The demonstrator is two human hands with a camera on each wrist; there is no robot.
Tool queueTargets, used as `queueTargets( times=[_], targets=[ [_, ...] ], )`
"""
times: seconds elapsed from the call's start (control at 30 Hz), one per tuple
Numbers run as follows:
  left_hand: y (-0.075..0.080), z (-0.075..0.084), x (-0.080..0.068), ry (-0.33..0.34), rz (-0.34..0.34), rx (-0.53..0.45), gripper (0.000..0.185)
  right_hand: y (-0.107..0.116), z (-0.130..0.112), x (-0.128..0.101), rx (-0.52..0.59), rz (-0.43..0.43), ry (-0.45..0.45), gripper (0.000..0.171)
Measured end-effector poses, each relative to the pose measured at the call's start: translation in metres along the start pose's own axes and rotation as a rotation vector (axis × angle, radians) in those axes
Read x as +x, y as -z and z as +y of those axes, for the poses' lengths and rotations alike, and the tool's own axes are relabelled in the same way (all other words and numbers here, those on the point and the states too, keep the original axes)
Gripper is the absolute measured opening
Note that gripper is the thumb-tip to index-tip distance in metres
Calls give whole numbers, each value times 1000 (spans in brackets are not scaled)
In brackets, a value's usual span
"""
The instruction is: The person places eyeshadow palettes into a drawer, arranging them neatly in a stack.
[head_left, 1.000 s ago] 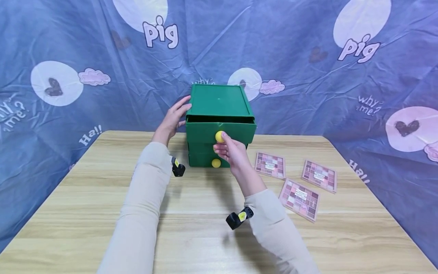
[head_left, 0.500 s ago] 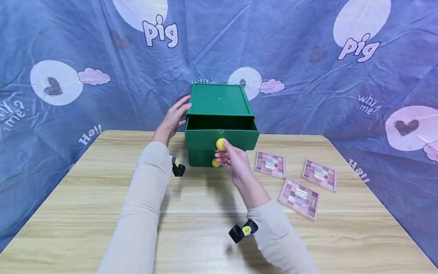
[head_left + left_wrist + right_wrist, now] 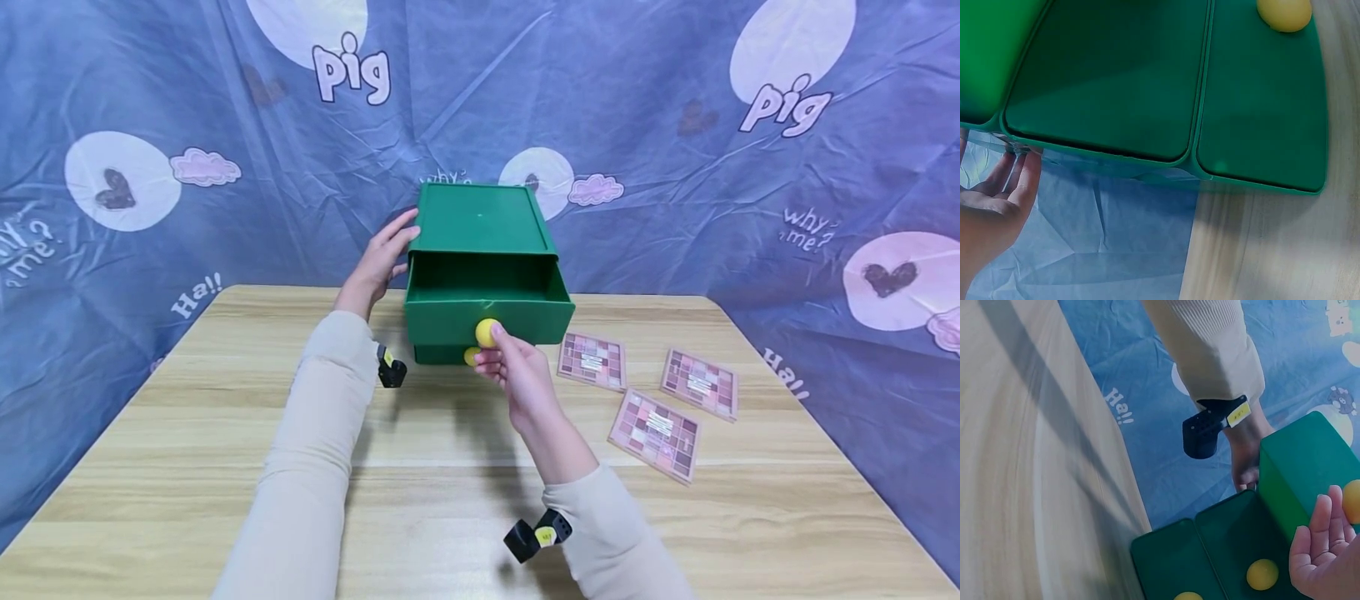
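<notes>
A: Where's the right hand [image 3: 521, 375]?
B: Fingers pinched on the yellow knob [image 3: 487, 332] of the top drawer [image 3: 487, 307], which sticks out from the green drawer box [image 3: 480, 221] at the table's [image 3: 187, 467] far middle.
A: Left hand [image 3: 378, 254]?
B: Flat vs the box's left side, fingers straight, gripping nothing.
A: Anything else nearby?
B: Three pink palettes [image 3: 656, 429] lie on the table to the right, apart from the box. Lower knob [image 3: 470, 357] is partly hidden behind the hand.
</notes>
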State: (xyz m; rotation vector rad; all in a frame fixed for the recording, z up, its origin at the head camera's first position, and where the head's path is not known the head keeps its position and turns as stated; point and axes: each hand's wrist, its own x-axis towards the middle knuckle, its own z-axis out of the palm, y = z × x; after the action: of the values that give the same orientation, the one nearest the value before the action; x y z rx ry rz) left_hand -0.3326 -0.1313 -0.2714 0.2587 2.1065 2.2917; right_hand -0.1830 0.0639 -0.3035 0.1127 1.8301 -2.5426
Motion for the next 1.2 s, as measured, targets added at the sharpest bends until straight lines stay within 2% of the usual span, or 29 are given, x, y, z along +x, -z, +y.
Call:
queueTargets(
  times=[0.53,1.2],
  targets=[
    [-1,-2,2,-21,17,-11,47,4,4,-23,-9,4,9,33],
    [-4,-2,-1,-10,25,-7,47,6,8,-40,51,-18,12,20]
  ],
)
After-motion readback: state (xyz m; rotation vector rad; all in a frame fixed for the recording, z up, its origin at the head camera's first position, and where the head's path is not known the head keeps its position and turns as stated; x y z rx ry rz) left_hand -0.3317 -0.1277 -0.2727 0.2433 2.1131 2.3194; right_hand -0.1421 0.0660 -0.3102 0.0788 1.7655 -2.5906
